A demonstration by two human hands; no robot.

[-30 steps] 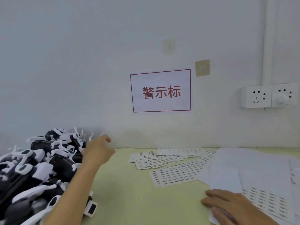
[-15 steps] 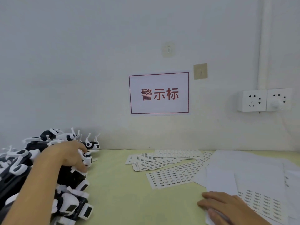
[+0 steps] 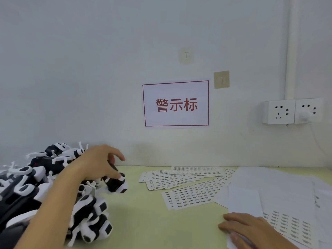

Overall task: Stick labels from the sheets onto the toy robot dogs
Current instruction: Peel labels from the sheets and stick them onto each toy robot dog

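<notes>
A heap of black-and-white toy robot dogs [image 3: 27,187] fills the left side of the yellow-green table [image 3: 143,221]. My left hand [image 3: 98,162] grips one toy robot dog [image 3: 116,184] and holds it at the right edge of the heap, just over the table. Several label sheets [image 3: 190,187] lie fanned out in the middle, near the wall. My right hand [image 3: 251,230] rests with straight fingers on a partly used label sheet [image 3: 287,225] at the lower right.
Blank white backing sheets [image 3: 269,187] are stacked on the right of the table. On the wall hang a red-framed sign [image 3: 176,103], two white power sockets [image 3: 291,111] and a vertical white pipe [image 3: 292,47].
My left hand reached into the heap, closed on one toy dog and pulled it to the right, out toward the open table. My right hand stayed on the sheet.
</notes>
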